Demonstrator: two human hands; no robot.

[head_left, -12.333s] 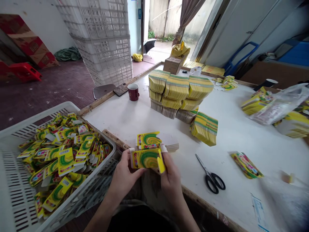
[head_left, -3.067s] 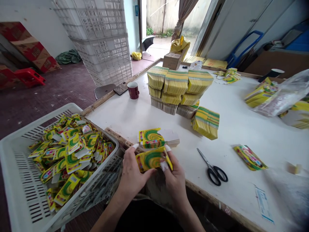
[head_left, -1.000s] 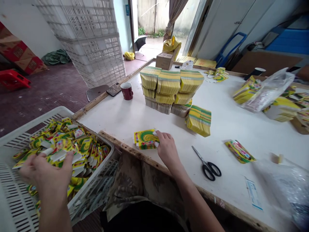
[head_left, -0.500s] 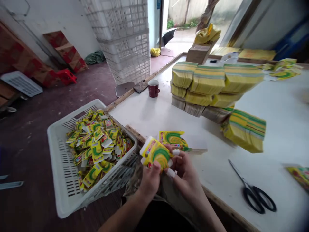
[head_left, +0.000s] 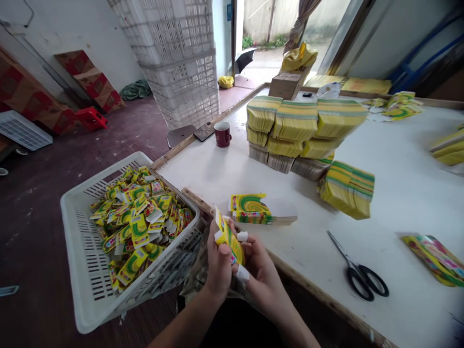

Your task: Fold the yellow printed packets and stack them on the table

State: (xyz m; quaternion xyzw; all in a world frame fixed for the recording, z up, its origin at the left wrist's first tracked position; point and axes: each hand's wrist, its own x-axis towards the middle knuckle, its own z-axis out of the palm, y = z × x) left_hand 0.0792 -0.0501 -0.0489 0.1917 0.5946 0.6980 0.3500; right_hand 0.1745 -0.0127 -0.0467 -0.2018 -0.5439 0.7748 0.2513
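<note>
Between my two hands is a small yellow and green printed carton, held tilted above the table's near edge. My left hand grips its left side, with the thumb along the near face. On the carton's right side, my right hand pinches it; white tape wraps its thumb and a finger. Just beyond lies a small pile of flat yellow cartons on the table. To the left, a white plastic crate holds many folded yellow cartons.
Black-handled scissors lie on the white table at right. Bundled stacks of yellow cartons stand beyond, with a maroon mug and a phone nearby. Tall white crates rise from the floor.
The carton has turned from showing its broad face to a narrower, boxier view, and my hands have closed in around it. The whole view has shifted slightly.
</note>
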